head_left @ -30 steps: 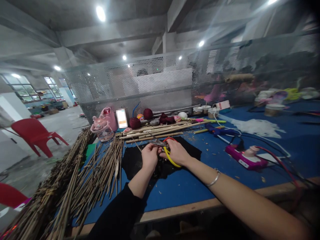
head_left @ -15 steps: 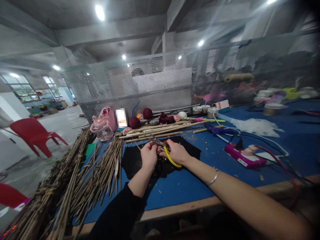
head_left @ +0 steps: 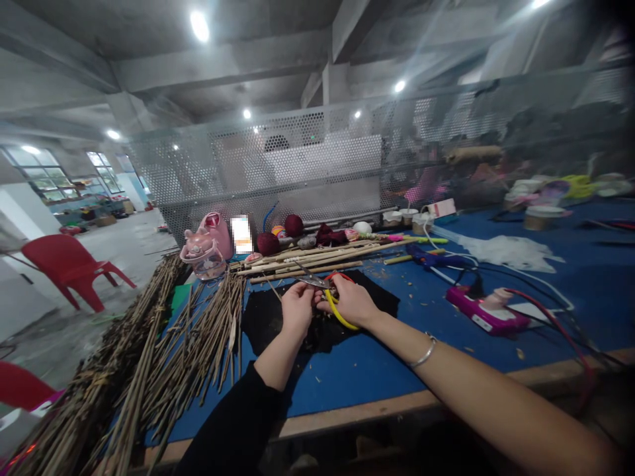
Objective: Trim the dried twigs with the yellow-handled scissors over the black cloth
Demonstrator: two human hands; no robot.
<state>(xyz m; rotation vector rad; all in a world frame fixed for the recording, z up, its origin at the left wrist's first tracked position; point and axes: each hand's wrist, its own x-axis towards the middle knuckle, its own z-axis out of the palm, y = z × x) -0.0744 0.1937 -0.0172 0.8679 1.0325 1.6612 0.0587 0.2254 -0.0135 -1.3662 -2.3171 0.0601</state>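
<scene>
My right hand [head_left: 351, 304] is closed round scissors [head_left: 313, 280] with a yellow and a red handle. Their blades point up and to the left, over the fingers of my left hand. My left hand [head_left: 296, 309] is closed in a pinch close beside the right. A thin twig [head_left: 274, 289] runs out to the left from behind its fingers; the end inside the grip is hidden. Both hands are above a black cloth [head_left: 262, 317] with small cut bits on it.
Bundled twigs [head_left: 198, 337] lie left on the blue table [head_left: 387, 383]. Longer sticks [head_left: 317, 254], maroon yarn balls [head_left: 294, 225], a pink cup [head_left: 206, 261] and a phone [head_left: 241, 235] are behind. A purple power strip [head_left: 486, 314], cables and a blue glue gun [head_left: 431, 258] are right.
The scissors and my right hand have shifted slightly, with more of the red handle showing. My left hand has moved a little to the right.
</scene>
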